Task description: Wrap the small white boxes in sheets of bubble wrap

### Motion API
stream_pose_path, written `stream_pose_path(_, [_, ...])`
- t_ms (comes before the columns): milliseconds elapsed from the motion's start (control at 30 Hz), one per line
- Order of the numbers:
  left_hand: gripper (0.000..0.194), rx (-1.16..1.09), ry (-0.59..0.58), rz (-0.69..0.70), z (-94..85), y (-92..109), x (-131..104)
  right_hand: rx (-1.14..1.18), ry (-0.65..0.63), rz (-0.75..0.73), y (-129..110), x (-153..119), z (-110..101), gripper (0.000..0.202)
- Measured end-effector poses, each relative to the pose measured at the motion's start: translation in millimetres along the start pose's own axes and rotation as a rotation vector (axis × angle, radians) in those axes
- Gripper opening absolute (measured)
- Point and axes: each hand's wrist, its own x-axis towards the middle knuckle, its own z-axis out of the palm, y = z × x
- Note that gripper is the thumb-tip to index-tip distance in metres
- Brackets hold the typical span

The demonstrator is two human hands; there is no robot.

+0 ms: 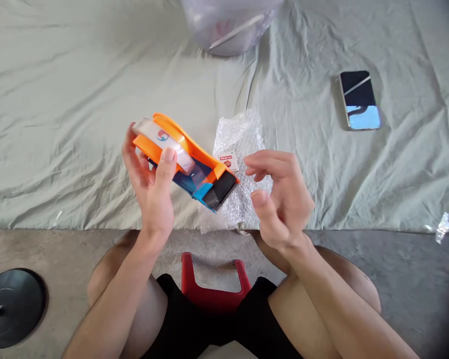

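Tape dispenser (205, 159) gripped in my left hand (153, 192), above the front of the cloth-covered surface (97, 99).
Right hand (286, 197) loosely curled, fingers parted, near the toothed end. Roll (177, 151) bears a red-and-blue logo (162, 135); red-and-white label (229, 162) at the bubble wrap (243, 132), print too small to read. Grey-green cloth, wrinkled; phone (360, 99) to the right. Concrete floor (415, 294), red stool (215, 296) beneath me, black round base (17, 309) at left.

Makeshift packing spot (home or workshop, can't tell): bare concrete floor (404, 294), cloth-draped tabletop (97, 75), bubble wrap (243, 132), tape dispenser (195, 172), red stool (214, 297) for a seat
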Motion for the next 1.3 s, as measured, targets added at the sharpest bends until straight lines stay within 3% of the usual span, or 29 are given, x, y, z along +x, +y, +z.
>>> stream_pose_path(67, [0.061,0.003,0.102,0.077,-2.5,-2.5,0.7,-0.019,-0.013,-0.103,-3.8,-3.5,7.5,0.028])
stream_pose_path(133, [0.059,0.02,0.153,0.156,-4.1,-3.7,2.5,0.033,-0.033,-0.096,-10.7,-7.0,16.0,0.025])
stream_pose_path(333, [0.049,0.052,0.204,0.405,-7.1,-0.7,9.5,0.15,-0.115,0.281,-30.6,-10.4,31.0,0.027])
stream_pose_path(467, [0.05,0.147,0.189,0.48,-9.5,5.2,8.3,0.246,-0.143,0.456,-32.5,-8.6,33.3,0.024])
stream_pose_path(667, [0.063,0.323,0.14,0.525,-15.8,14.5,5.2,0.348,-0.161,0.585,-31.1,-3.6,29.1,0.03])
stream_pose_path(933, [0.109,0.269,-0.004,0.522,-31.0,5.7,11.4,0.405,-0.123,0.568,-26.5,5.2,14.5,0.032])
stream_pose_path(1033, [0.105,0.249,-0.047,0.454,-32.6,6.4,11.9,0.375,-0.099,0.553,-23.1,7.2,8.8,0.033])
stream_pose_path(1200, [0.085,0.4,0.16,0.589,-26.2,15.3,9.7,0.366,-0.112,0.549,-20.5,7.0,6.0,0.031])
stream_pose_path(1300, [0.076,0.406,0.222,0.627,-24.0,15.6,10.2,0.349,-0.122,0.597,-19.6,6.7,7.1,0.034])
